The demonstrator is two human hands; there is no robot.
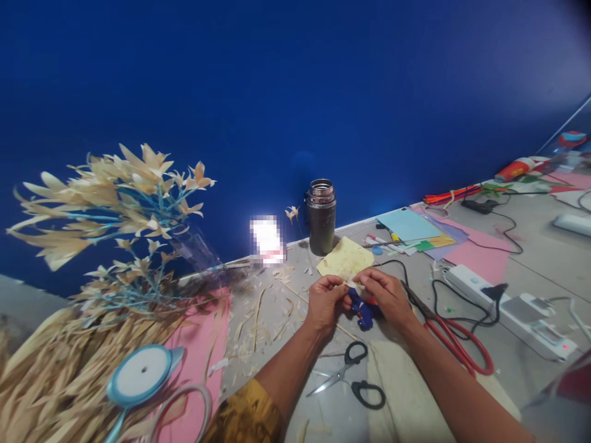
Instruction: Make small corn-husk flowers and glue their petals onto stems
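Note:
My left hand [327, 301] and my right hand [385, 296] meet at the middle of the table. Thumbs and fingers of both are pinched on a small pale strip [351, 283], which looks like dried husk and is partly hidden by the fingertips. Just below them lies a blue tool [364, 314] with an orange part, perhaps a glue gun, half covered by my hands. A stained yellow sheet [345, 257] lies right behind the fingers. Black-handled scissors [344, 372] rest open between my forearms. Red-handled shears [455, 344] are to the right of my right hand.
A dark flask [322, 218] without a lid stands by the blue wall. At left are husk flowers [138, 191] on blue stems, a heap of dried husks [69, 363] and a ribbon roll [141, 372]. On the right lie coloured papers [409, 224] and a power strip [508, 314] with cables.

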